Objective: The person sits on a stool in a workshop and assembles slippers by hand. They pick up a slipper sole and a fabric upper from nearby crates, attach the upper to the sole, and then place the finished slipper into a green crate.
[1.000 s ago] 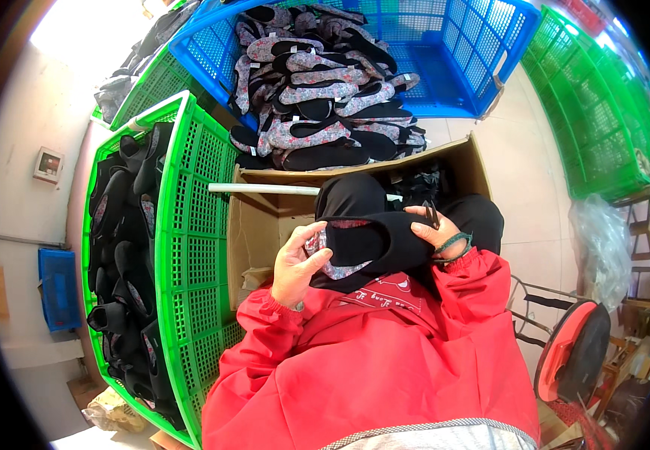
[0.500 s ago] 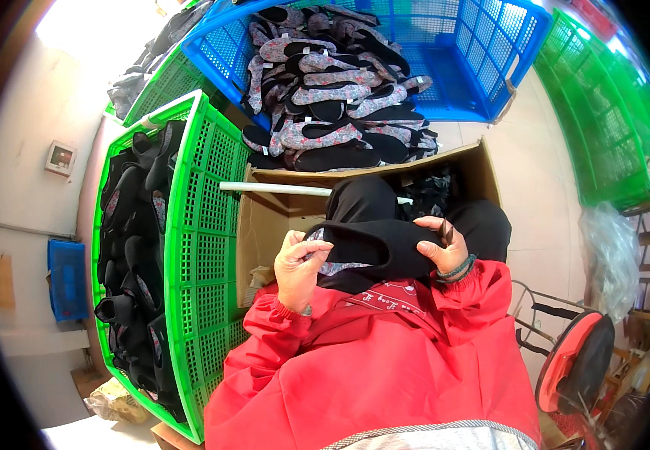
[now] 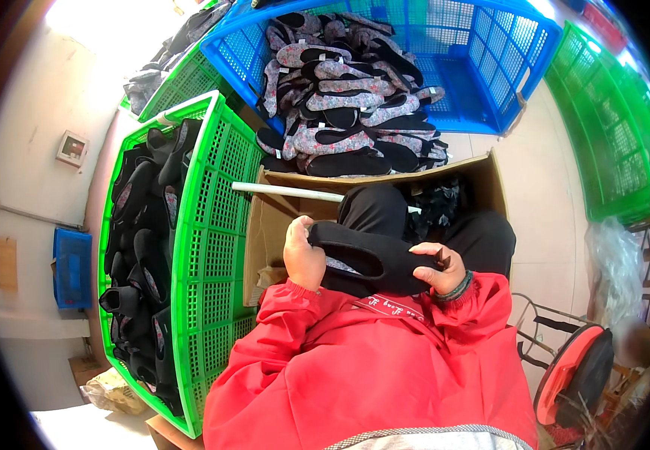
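A black cloth slipper (image 3: 398,264) is stretched between my two hands above my lap, its opening facing up. A strip of patterned grey lining shows inside the opening. My left hand (image 3: 305,255) grips the slipper's left end, the fingertips partly hidden behind it. At the other end my right hand (image 3: 441,268) holds on with thumb and fingers, and a dark bracelet circles that wrist. Beyond my knees lies a heap of slippers (image 3: 338,140), grey floral and black, spilling from the blue crate (image 3: 524,94).
To my left stands a green crate (image 3: 203,232) full of black slippers. An open cardboard box (image 3: 265,225) sits around my knees, with a white bar (image 3: 287,192) across it. A red-and-black stool (image 3: 572,375) is at right, near another green crate (image 3: 602,127).
My left hand has shifted from pinching the opening's edge to gripping the slipper's left end. Less of the patterned lining shows now. My right hand stays on the other end.
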`<state>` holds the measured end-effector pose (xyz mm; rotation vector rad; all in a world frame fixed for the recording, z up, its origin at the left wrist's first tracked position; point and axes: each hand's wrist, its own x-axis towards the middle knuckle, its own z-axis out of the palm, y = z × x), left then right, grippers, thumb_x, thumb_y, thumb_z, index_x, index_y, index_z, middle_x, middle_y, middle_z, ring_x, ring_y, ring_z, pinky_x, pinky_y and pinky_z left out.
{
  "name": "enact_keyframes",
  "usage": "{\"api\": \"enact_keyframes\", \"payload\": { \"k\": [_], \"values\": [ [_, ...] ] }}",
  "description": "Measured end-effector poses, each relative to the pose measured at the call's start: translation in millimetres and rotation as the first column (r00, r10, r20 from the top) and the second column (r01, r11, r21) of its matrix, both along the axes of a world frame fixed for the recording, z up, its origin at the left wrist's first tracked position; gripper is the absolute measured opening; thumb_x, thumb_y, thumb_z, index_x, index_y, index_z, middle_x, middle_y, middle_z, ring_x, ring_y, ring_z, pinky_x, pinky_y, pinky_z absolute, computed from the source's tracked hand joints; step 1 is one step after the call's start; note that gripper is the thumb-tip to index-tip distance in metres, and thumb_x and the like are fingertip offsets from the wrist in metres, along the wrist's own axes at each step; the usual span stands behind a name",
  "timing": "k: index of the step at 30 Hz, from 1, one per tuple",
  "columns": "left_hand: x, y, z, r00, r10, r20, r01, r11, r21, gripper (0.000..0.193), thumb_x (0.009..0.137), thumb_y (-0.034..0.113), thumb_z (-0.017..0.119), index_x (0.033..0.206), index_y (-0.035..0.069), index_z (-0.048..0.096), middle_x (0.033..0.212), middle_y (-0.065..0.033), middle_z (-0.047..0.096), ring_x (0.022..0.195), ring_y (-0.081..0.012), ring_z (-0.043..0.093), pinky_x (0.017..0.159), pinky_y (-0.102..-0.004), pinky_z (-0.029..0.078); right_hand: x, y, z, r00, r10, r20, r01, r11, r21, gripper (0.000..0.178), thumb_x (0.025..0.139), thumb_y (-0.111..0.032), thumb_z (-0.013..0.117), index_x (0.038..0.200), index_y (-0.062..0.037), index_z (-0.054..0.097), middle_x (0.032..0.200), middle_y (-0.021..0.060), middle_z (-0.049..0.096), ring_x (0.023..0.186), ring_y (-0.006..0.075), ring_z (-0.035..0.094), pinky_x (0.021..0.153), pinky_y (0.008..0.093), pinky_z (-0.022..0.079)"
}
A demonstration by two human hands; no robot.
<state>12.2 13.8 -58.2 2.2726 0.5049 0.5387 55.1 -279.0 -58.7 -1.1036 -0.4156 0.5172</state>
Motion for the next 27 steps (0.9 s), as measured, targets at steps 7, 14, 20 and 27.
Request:
{"api": "enact_keyframes", "payload": {
  "k": [7, 14, 20, 27],
  "values": [
    [25.5, 1.7, -4.7, 0.996, -0.015, -0.087, 0.035, 0.97, 0.24, 0.04, 0.065, -0.014, 0.055, 0.099, 0.008, 0.054, 0.096, -0.0135, 0.06, 0.09, -0.0399, 0.058, 0.075, -0.0448, 0.048, -1.0, 5.9, -4.4, 0.996, -0.016, -0.092, 0.016, 1.0, 0.004, 0.039, 0.087, -0.005, 0.073, 0.122, 0.0012, 0.059, 0.12, 0.0055, 0.062, 0.109, 0.0141, 0.058, 0.098, 0.0287, 0.044],
    [20.0, -5.6, 16.6, 0.996, -0.059, 0.069, 0.061, 0.998, -0.029, 0.038, 0.071, -0.009, 0.062, 0.106, 0.005, 0.058, 0.09, -0.0065, 0.055, 0.082, -0.0215, 0.06, 0.07, -0.0317, 0.049, 3.8, 0.3, -9.7, 0.991, -0.074, -0.116, 0.074, 0.997, 0.0, 0.042, 0.086, -0.006, 0.073, 0.125, -0.0004, 0.057, 0.121, 0.006, 0.061, 0.11, 0.014, 0.058, 0.098, 0.0288, 0.046],
    [20.3, -5.5, 45.5, 0.949, -0.007, 0.315, 0.249, 0.631, -0.735, 0.036, 0.089, -0.005, 0.059, 0.123, 0.003, 0.054, 0.096, 0.0009, 0.054, 0.08, -0.0055, 0.052, 0.069, -0.0196, 0.044, 4.5, 12.5, -16.8, 0.955, -0.239, -0.176, 0.233, 0.971, -0.058, 0.041, 0.089, -0.011, 0.071, 0.126, 0.0001, 0.057, 0.12, 0.008, 0.061, 0.108, 0.0156, 0.059, 0.096, 0.0293, 0.047],
    [13.7, 25.3, 19.2, 0.933, 0.197, 0.3, 0.16, 0.521, -0.838, 0.033, 0.097, 0.004, 0.056, 0.129, 0.001, 0.051, 0.111, -0.0051, 0.059, 0.098, -0.0108, 0.057, 0.084, -0.0227, 0.046, 19.1, 8.9, -51.3, 0.89, -0.191, -0.414, 0.245, 0.966, 0.08, 0.037, 0.095, -0.014, 0.064, 0.129, -0.0015, 0.057, 0.115, 0.0122, 0.066, 0.098, 0.0188, 0.065, 0.087, 0.0314, 0.054]
  ]
}}
